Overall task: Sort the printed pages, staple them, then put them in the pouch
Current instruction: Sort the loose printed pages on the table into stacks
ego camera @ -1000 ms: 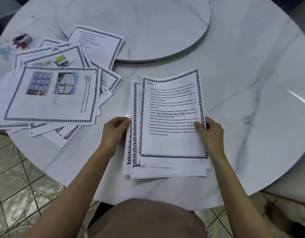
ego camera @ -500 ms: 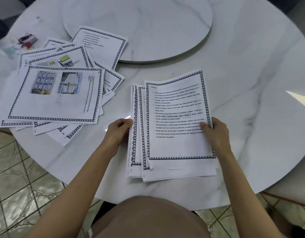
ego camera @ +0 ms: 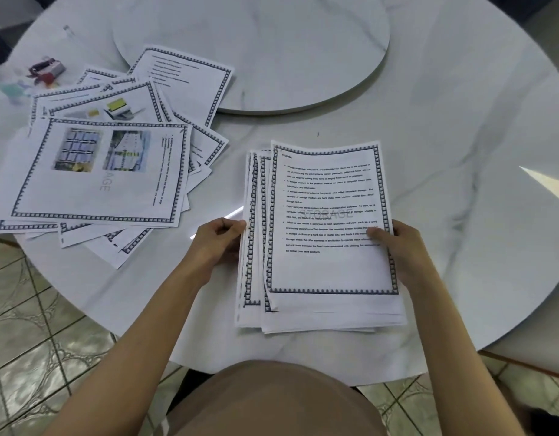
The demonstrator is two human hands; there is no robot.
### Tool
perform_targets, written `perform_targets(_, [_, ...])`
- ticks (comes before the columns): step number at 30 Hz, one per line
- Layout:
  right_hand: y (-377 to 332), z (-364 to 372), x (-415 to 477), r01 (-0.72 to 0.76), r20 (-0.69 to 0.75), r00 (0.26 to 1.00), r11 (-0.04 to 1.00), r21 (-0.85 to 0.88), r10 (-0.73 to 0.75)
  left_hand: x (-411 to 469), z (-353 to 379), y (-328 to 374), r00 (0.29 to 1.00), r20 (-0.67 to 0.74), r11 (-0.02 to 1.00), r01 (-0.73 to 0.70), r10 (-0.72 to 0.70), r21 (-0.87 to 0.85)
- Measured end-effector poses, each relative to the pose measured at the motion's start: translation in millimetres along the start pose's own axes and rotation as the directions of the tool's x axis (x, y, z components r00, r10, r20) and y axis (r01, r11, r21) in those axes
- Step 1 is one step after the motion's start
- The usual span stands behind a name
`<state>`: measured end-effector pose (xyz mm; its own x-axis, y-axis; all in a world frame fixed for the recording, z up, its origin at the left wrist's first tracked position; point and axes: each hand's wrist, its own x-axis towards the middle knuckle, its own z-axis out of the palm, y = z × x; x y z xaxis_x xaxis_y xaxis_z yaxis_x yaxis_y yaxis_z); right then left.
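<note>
Seen from above: a person sits at a round white marble-patterned bench. Just in front of them lies a stack of white printed pages with dark chequered borders, its sheets fanned slightly out of line toward the left. The left hand curls round the stack's left edge. The right hand pinches the right edge, thumb lying on the top sheet of text. Well to the left, a loose fan of similar bordered pages overlaps untidily, some showing colour pictures. Beyond it, near the bench's far-left edge, sits a small red and silver object — probably the stapler, though it is blurred. No pouch can be made out for certain. The step in hand looks like sorting — gathering one set together. Next, the stack likely needs squaring so all edges meet before stapling.
</note>
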<state>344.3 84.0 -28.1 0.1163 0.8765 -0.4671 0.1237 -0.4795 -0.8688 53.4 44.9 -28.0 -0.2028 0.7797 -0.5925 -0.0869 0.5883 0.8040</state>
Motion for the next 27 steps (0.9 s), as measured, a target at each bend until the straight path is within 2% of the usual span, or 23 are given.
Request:
perform_targets(10, [0,-8,1,0.016,-0.024,1.0,1.0,0.026,-0.016,-2,3,2,0.999,0.024,0.998,-0.036,0.035,0.041])
perform_targets(16, [2,-15,2,-0.002,-0.085,0.996,1.0,0.025,0.004,1,-7,0,0.999,-0.015,0.998,-0.052,0.052,0.044])
perform_targets(21, [2,-11,0,-0.014,0.0,1.0,0.999,-0.046,0.014,4,-3,0,1.0,0.015,0.999,-0.013,0.013,0.034])
perform_targets(27, [2,-2,1,0.01,-0.055,0.998,0.993,-0.121,-0.017,8,-2,2,1.0,0.012,0.998,-0.006,0.005,0.057])
